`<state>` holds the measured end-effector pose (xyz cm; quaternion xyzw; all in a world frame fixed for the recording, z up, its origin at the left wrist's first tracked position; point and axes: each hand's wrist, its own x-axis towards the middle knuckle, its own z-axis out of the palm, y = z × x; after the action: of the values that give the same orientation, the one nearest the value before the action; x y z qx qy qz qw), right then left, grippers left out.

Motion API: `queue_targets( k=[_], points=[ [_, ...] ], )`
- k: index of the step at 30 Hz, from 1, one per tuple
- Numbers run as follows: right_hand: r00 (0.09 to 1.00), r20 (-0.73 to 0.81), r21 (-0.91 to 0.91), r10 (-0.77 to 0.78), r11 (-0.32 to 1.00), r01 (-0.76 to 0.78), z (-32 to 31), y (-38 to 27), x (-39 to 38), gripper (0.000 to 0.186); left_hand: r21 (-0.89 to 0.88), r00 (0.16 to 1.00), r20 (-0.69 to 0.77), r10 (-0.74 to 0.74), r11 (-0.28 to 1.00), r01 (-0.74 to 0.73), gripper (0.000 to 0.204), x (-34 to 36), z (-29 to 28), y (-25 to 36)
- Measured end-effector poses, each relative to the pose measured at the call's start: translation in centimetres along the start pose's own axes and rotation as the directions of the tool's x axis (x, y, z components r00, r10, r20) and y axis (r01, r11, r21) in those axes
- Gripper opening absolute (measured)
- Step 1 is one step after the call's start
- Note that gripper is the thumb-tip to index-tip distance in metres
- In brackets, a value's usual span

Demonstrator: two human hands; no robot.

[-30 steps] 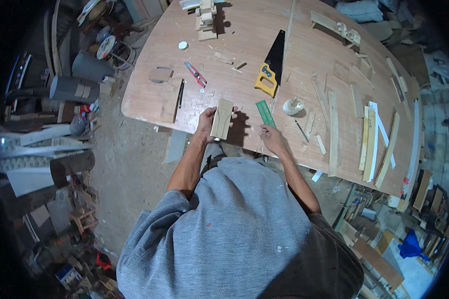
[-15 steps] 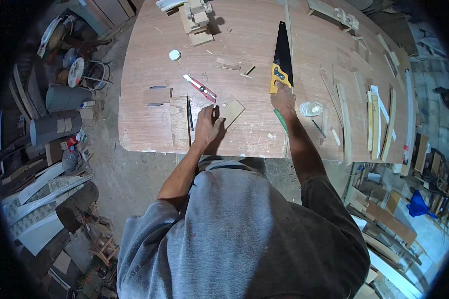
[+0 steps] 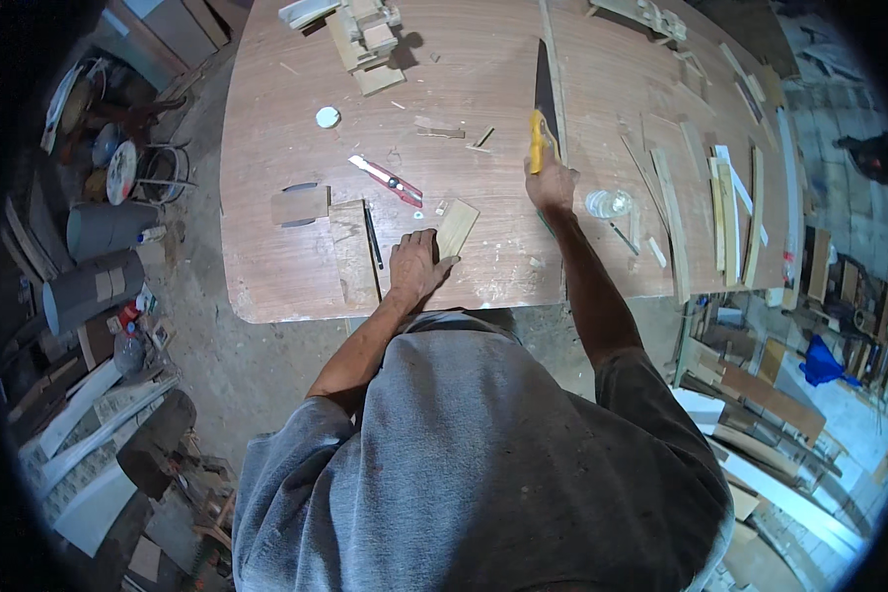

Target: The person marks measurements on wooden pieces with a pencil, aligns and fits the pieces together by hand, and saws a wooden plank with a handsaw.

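Observation:
My right hand [image 3: 551, 185] is closed round the yellow handle of a handsaw [image 3: 543, 138]. The saw's dark blade points to the far side, turned nearly edge-on. My left hand [image 3: 416, 264] is at the near end of a short flat wooden block [image 3: 458, 227], its thumb on one side and its fingers on the other. Beyond that hand lies a red utility knife [image 3: 390, 180] with its blade out. A dark pencil [image 3: 373, 235] lies just left of the hand, along a flat board [image 3: 349, 247].
The wooden table [image 3: 286, 266] carries a small block stack [image 3: 370, 44] at the far left, a white round lid [image 3: 328, 117], a clear jar [image 3: 607, 204] by my right forearm, and several long wood strips [image 3: 671, 227] at the right. Scrap and boards lie on the floor.
The saw has tilted from flat to nearly edge-on, and my right hand has lifted it slightly and moved away from me. My left hand has come down onto the block's near end.

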<state>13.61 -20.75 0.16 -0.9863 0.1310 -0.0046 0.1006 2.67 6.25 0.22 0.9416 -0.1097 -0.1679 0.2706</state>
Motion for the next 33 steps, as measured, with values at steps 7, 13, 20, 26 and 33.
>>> queue_targets(
  k=[7,13,20,26,33],
  points=[
    [0.971,-0.173,0.496,0.163,0.866,-0.057,-4.6,0.4,-3.1,0.024,-0.116,0.996,0.085,-0.017,0.993,0.026,0.063,-0.1,0.4,0.7],
    [0.937,-0.309,0.769,0.165,0.623,0.143,-5.8,-0.2,-11.3,0.020,-0.182,0.987,0.126,-0.103,0.975,0.125,0.054,0.1,0.7,1.2],
    [0.934,-0.219,0.699,0.281,0.713,-0.050,-6.3,-1.2,-19.5,0.018,-0.021,0.857,-0.421,-0.298,0.947,0.319,0.040,-3.3,-3.9,-5.0],
    [0.974,-0.197,0.520,0.116,0.854,0.003,-3.8,1.0,-21.9,0.021,-0.035,0.786,-0.505,-0.357,0.918,0.394,0.054,-4.9,-4.3,-11.1],
    [0.992,-0.093,0.378,-0.089,0.918,0.118,-0.1,1.9,-22.7,0.026,0.463,0.879,-0.378,0.292,0.881,-0.094,0.052,4.1,-11.5,-17.0]
  ],
)
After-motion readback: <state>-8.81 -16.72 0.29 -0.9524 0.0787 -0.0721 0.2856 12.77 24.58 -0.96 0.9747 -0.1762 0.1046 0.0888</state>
